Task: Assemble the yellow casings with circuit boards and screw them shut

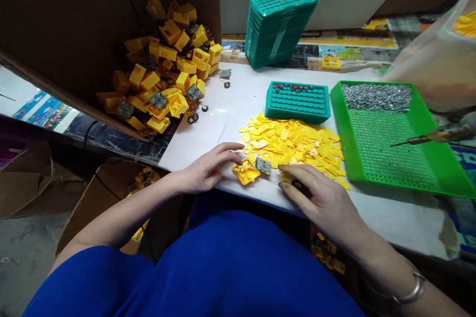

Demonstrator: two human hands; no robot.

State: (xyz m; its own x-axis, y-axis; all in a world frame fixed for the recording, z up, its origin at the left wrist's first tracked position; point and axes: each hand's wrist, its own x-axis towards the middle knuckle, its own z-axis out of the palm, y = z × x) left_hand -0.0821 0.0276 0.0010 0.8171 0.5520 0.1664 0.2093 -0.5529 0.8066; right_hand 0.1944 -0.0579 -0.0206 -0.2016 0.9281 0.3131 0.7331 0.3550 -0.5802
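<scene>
My left hand [213, 166] is over the table's near edge, its fingers apart and stretched toward a small yellow plastic housing [245, 172]. The housing lies hollow side up by the fingertips; I cannot tell whether they touch it. Just right of it rests a small green-grey circuit board [263, 165]. My right hand [322, 193] curls its thumb and fingers around a yellow plastic part [285, 177], mostly hidden by the fingers, with something dark and round beside it. Behind both hands spreads a pile of flat yellow plastic pieces [293, 138].
Many yellow housings with boards [163, 74] spill from a cardboard box [67, 25] at left. Teal trays stand in a tall stack [280, 27] and a low stack [297, 101]. At right, a green tray [405, 143] holds metal screws [377, 97], with a screwdriver [442, 133] above it.
</scene>
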